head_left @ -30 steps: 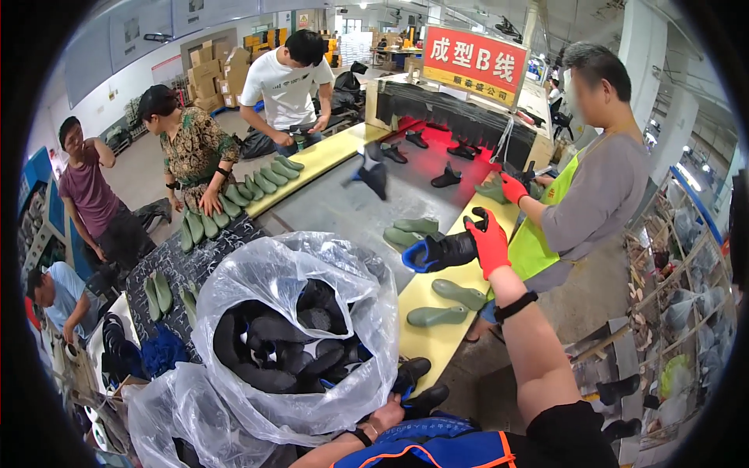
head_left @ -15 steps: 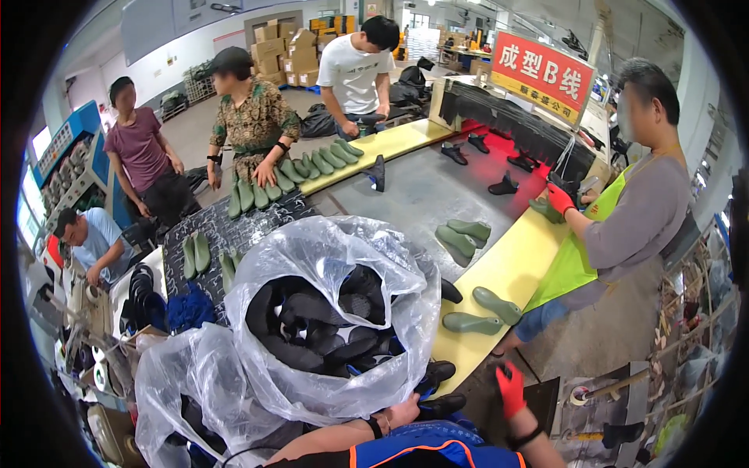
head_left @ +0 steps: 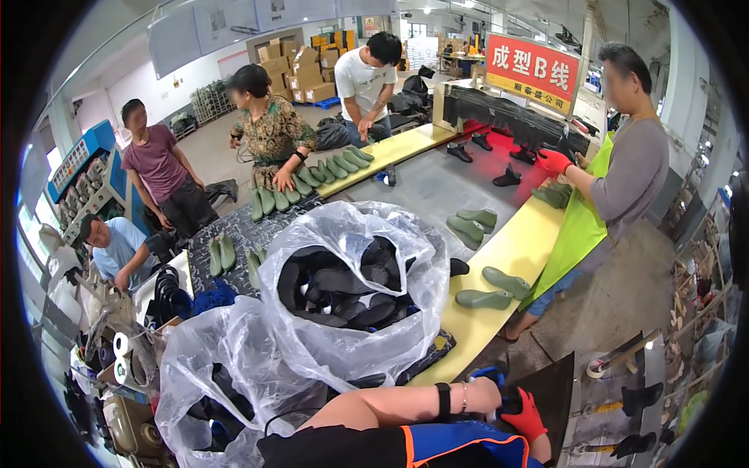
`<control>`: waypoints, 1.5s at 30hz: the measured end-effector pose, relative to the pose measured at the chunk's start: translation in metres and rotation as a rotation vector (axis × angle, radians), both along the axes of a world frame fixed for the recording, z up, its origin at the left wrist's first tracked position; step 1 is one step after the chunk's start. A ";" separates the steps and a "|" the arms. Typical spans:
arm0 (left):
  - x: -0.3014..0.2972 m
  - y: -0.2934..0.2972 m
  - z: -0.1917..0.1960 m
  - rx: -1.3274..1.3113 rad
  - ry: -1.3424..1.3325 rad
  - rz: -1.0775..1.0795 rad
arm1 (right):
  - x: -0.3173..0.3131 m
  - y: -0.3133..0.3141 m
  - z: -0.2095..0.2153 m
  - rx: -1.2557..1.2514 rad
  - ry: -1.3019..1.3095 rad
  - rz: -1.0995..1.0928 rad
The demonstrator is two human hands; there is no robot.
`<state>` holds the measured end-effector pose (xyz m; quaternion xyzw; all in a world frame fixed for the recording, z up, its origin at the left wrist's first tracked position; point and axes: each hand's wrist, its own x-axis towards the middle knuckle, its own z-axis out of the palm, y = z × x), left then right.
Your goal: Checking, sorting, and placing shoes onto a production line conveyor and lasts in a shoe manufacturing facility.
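My left hand (head_left: 486, 395) reaches right across the front of my body, a black strap on its forearm. It grips a black-and-blue shoe (head_left: 509, 401), much of which is hidden by the hands. On the shoe's right side, my right hand (head_left: 527, 419) in a red glove has its fingers closed on it. Both hands are close together, off the end of the yellow strip (head_left: 473, 318). Left of them stands a large clear plastic bag (head_left: 269, 257) filled with black shoe pieces (head_left: 343, 285). A second clear bag (head_left: 187, 366), with dark pieces inside, leans beside it.
Green shoe lasts (head_left: 484, 299) lie on the yellow strip, others (head_left: 466, 228) on the grey table (head_left: 413, 210). A co-worker in a yellow-green apron (head_left: 573, 249) stands right; several people work opposite. A dark panel (head_left: 558, 398) and tool rack (head_left: 624, 390) are at right.
My left hand has moved right, away from the black shoes at the strip's near end, and now holds a shoe. My red-gloved right hand has come down and closed on it. The view has shifted.
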<state>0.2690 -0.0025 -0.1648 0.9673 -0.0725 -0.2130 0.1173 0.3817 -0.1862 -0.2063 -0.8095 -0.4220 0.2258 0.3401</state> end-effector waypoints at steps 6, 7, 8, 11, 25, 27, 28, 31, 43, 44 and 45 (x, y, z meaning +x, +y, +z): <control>-0.007 -0.035 0.021 0.072 -0.246 -0.173 | -0.010 -0.020 0.003 -0.072 -0.012 0.027; -0.007 -0.040 0.027 0.024 -0.262 -0.178 | -0.012 -0.018 -0.009 -0.072 -0.015 0.042; -0.009 -0.048 0.025 0.021 -0.262 -0.199 | -0.020 -0.017 -0.029 -0.081 -0.259 -0.158; -0.019 -0.056 0.018 0.036 -0.364 -0.155 | -0.027 -0.018 -0.001 -0.091 -0.299 -0.287; -0.013 -0.049 0.075 -0.106 -0.496 -0.426 | -0.025 -0.119 0.059 0.265 0.325 -0.389; -0.009 -0.069 0.093 -0.170 -0.485 -0.467 | -0.032 -0.149 0.071 0.503 0.566 -0.379; -0.008 -0.081 0.096 -0.167 -0.478 -0.477 | -0.031 -0.164 0.070 0.565 0.506 -0.320; -0.011 -0.091 0.095 -0.144 -0.562 -0.465 | -0.027 -0.173 0.071 0.585 0.481 -0.307; -0.015 -0.081 0.089 -0.160 -0.593 -0.193 | -0.072 -0.080 0.084 0.323 -0.305 -0.872; -0.015 -0.078 0.089 -0.133 -0.612 -0.201 | -0.065 -0.085 0.089 0.264 -0.288 -0.777; -0.015 -0.073 0.090 -0.146 -0.579 -0.202 | -0.063 -0.092 0.109 0.222 -0.207 -0.682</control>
